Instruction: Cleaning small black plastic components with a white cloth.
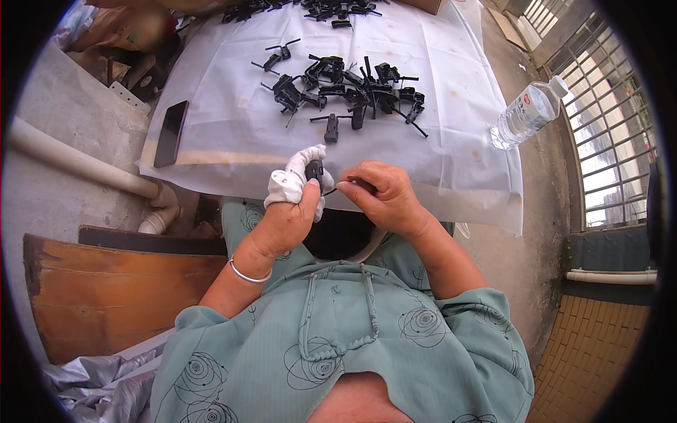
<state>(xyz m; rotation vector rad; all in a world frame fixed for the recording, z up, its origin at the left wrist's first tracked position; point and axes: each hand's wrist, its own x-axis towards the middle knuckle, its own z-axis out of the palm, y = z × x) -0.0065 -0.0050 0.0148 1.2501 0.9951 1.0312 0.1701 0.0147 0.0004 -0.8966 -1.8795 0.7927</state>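
Observation:
My left hand (290, 206), its fingers wrapped in white cloth, grips a small black plastic part (314, 171) at the near edge of the table. My right hand (381, 197) pinches a thin dark piece (361, 183) right beside that part, fingertips almost touching the left hand. Both hands are held together just above my lap. A pile of several similar black parts with thin pins (345, 92) lies on the white sheet (226, 120) beyond my hands.
A black phone (171, 132) lies at the sheet's left edge. A clear water bottle (527, 113) stands on the right. More black parts (310, 10) sit at the far edge. A white pipe (84, 163), a wooden board (106, 292) and window bars (606, 141) surround the table.

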